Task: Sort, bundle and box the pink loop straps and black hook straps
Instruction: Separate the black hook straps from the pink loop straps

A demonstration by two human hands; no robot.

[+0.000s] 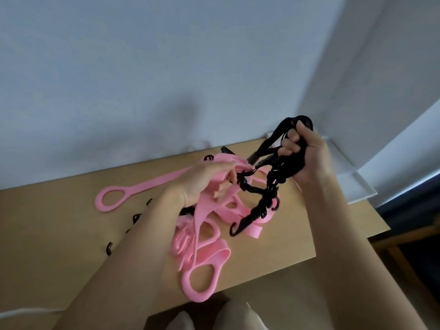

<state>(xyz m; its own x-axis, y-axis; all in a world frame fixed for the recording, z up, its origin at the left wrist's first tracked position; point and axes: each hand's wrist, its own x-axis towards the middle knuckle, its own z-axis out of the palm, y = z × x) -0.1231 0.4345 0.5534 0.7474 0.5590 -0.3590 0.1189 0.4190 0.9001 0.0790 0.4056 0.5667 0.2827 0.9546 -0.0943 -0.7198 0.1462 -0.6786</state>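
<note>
A person sorts a tangle of straps over a tan counter [59, 229], the separating step under way and nothing bundled or boxed yet. The left hand [202, 179] curls around a sheaf of pink loop straps [204, 234], flat, matte bands that end in broad oval rings and drape down onto the counter. The right hand [307, 158], raised near the wall, clenches a bunch of black hook straps [263, 198], thin cords with small curved hooks, some snagged in the pink. One single pink strap [133, 189] lies flat to the left, with loose black hooks [135, 219] near the forearm. The next move likely calls for drawing the hands apart gently, as the hooks may catch. A shallow white box [359, 184] waits at the counter's right edge.
</note>
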